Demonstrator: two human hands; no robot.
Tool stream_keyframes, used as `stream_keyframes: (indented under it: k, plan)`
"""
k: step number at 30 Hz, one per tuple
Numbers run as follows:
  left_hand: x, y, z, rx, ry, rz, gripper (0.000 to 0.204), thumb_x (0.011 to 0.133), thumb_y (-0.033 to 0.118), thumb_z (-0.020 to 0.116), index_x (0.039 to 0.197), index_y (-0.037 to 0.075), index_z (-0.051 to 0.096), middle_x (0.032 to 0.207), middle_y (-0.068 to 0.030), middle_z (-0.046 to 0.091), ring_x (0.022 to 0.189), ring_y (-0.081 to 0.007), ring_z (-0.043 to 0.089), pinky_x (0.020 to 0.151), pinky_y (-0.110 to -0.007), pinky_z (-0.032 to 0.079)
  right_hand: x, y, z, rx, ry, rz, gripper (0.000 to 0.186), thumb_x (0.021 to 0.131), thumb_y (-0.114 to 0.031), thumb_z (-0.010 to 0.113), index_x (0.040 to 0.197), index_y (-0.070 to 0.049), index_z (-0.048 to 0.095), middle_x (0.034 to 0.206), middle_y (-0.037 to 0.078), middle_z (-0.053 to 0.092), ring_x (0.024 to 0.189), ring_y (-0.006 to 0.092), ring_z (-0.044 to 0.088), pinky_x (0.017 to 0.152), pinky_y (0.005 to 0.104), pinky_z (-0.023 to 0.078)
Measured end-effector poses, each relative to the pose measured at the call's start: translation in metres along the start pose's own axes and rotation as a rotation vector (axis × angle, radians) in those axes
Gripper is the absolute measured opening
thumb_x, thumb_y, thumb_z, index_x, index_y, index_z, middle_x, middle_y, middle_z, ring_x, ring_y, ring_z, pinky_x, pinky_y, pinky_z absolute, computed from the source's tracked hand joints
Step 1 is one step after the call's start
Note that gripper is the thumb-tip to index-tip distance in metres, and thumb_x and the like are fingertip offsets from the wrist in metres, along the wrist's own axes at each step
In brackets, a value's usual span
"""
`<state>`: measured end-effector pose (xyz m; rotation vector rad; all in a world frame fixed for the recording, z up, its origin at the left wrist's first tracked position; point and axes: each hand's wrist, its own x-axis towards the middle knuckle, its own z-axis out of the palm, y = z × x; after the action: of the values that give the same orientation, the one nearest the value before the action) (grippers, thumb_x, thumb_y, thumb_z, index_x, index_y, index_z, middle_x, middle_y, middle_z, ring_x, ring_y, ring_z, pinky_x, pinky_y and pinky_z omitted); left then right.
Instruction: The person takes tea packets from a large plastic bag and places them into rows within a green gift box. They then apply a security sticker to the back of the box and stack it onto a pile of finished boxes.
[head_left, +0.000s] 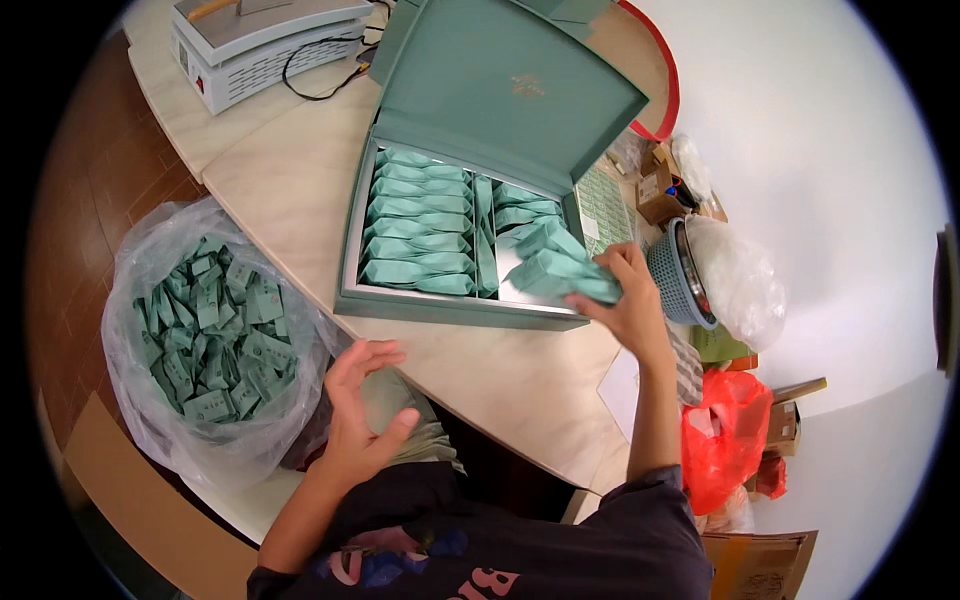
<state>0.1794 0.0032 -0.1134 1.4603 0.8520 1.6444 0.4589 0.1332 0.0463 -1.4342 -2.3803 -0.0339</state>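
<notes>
A teal hinged box point(460, 310) stands on the table with its lid point(490, 80) raised. Its left compartment holds a column of several teal wrapped packets point(418, 228); a narrow packet point(485, 230) lies upright in orientation along the middle, and more packets point(515, 200) sit at the back right. My right hand point(625, 300) grips a couple of teal packets point(550, 268) over the right compartment, where silver lining shows. My left hand point(365, 400) hovers, fingers apart and holding nothing, below the box near the table's front edge.
At left, a clear plastic bag point(140, 380) holds many small green sachets. A grey appliance point(260, 70) with a cord stands at the back left. Along the right wall are a blue basket point(670, 270), white bags point(740, 280), a red bag point(720, 440) and cardboard boxes point(760, 560).
</notes>
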Motion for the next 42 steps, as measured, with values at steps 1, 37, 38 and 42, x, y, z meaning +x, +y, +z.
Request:
stream_keyframes:
  k: [1, 37, 38, 42]
  plan:
    - [-0.002, 0.000, 0.000, -0.025, 0.011, -0.034, 0.077, 0.084, 0.013, 0.062, 0.143, 0.006, 0.013, 0.132, -0.0201, 0.040, 0.112, -0.0303, 0.051, 0.100, -0.045, 0.036, 0.003, 0.014, 0.003, -0.112, -0.003, 0.047, 0.049, 0.063, -0.025, 0.085, 0.101, -0.004, 0.062, 0.104, 0.009, 0.055, 0.088, 0.0271, 0.061, 0.071, 0.0366, 0.051]
    - [-0.148, -0.079, -0.146, 0.265, 0.834, -0.651, 0.030, 0.093, 0.011, 0.054, 0.123, 0.004, 0.051, 0.118, -0.0106, 0.059, 0.112, -0.0184, 0.054, 0.094, -0.032, 0.043, 0.012, -0.267, 0.242, 0.663, -0.056, -0.528, 0.024, 0.080, -0.003, 0.064, 0.104, -0.003, 0.063, 0.097, 0.012, 0.063, 0.090, 0.0292, 0.059, 0.080, 0.0365, 0.047]
    - [-0.151, -0.076, -0.153, 0.246, 0.861, -0.646, 0.031, 0.094, 0.010, 0.053, 0.125, 0.004, 0.050, 0.117, -0.0104, 0.058, 0.110, -0.0181, 0.054, 0.095, -0.031, 0.042, 0.019, -0.281, 0.272, 0.735, -0.155, -0.433, 0.022, 0.082, -0.005, 0.064, 0.104, -0.003, 0.063, 0.095, 0.011, 0.063, 0.089, 0.0277, 0.059, 0.079, 0.0358, 0.047]
    - [-0.169, -0.065, -0.171, 0.129, 1.011, -0.638, 0.030, 0.093, 0.010, 0.055, 0.123, 0.004, 0.052, 0.113, -0.0100, 0.061, 0.104, -0.0170, 0.057, 0.091, -0.031, 0.044, 0.059, -0.328, 0.381, 0.985, -0.532, -0.030, 0.034, 0.085, -0.020, 0.067, 0.109, 0.001, 0.058, 0.096, 0.011, 0.063, 0.091, 0.0228, 0.059, 0.079, 0.0347, 0.047]
